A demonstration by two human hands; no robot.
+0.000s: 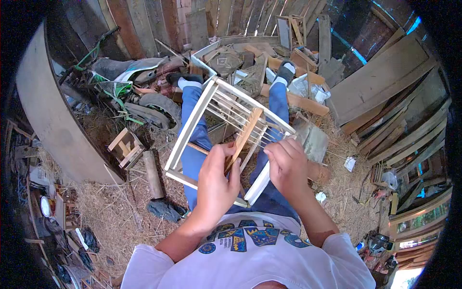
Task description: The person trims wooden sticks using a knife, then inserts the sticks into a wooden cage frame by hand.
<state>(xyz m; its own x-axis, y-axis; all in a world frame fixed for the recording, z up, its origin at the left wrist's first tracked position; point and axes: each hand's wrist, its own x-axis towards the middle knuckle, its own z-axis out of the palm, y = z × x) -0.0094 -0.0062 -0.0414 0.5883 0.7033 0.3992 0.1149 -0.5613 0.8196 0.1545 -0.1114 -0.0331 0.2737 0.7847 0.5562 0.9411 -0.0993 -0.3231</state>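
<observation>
A white wooden box-like frame [191,130] rests tilted across my thighs, with several thin rods or wires [224,110] running across one side. My left hand [217,179] is closed around the lower end of a light brown wooden slat [249,129], thumb on one side and fingers on the other. The slat stands at a slant inside the frame, across the rods. My right hand [290,168] is pinched at the frame's right side, near the ends of the rods. Whatever sits between its fingertips is too small to make out.
Straw [122,212] covers the floor. A small wooden crate [126,148] and a log [153,174] lie to the left, near a tire [161,107]. A large board [62,111] leans at far left. Scrap wood [301,102] is heaped ahead, and stacked planks [409,125] stand right.
</observation>
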